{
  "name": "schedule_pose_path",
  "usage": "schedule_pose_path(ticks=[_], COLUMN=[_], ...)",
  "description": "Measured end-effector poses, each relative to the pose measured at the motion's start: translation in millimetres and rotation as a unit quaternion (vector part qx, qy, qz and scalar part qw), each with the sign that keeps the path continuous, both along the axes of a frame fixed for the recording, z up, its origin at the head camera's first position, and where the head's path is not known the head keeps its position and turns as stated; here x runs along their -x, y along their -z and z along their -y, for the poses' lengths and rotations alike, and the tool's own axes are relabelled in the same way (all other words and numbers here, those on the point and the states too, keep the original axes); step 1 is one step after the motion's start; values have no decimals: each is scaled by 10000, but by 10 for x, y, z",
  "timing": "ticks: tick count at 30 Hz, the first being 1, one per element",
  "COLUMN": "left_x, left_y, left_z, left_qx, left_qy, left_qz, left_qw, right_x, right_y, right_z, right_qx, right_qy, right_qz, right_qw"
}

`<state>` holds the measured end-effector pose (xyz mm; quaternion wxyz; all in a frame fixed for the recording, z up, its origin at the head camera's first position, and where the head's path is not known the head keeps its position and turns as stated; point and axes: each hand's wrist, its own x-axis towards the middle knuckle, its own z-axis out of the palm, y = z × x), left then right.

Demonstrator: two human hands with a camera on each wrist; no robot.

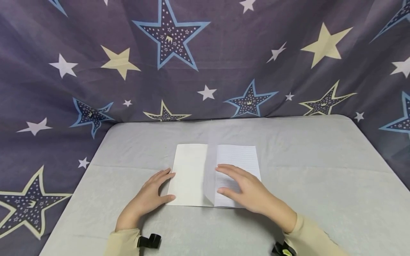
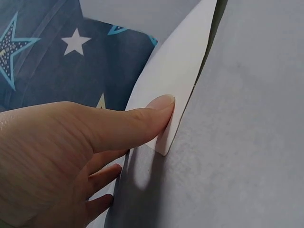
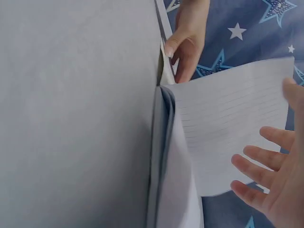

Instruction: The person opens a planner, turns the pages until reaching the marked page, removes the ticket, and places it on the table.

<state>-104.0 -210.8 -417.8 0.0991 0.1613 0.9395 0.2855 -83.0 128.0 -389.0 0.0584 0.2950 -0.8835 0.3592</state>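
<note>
An open notebook (image 1: 217, 174) lies on the worktop (image 1: 320, 185) between both hands; the left hand (image 1: 150, 199) presses its corner, the right hand (image 1: 246, 188) rests flat on its lined page, fingers straight

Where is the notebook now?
In the head view, the open notebook lies mid-table, between the left hand and the right hand.

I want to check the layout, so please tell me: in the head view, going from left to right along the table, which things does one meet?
Left hand → blank left page → page standing at the middle fold → right hand lying on the lined right page.
</note>
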Motion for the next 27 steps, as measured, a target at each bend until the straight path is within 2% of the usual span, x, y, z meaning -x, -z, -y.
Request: schedule_pose_path(ticks=[5,11,17,22,27], left_x=[6,0,-10,1,9], left_y=[6,11,-37,-102,-116], left_z=[28,103,203,212,85], left_qx=[-21,15,-297,-678,-829], left_qy=[-31,-171,-240,-544,-599], left_qz=[-43,-51,69,235,-31], left_qw=[10000,9998,9992,9959,9948], right_x=[60,117,128,119,84], right_y=[72,184,237,249,243], right_z=[150,290,329,325,313], right_qx=[-399,-1115,-1412,-1564,-1661], right_qy=[-50,-156,-255,-371,-469], right_qz=[228,592,423,276,322], right_qw=[9989,9919,9888,9866,9845])
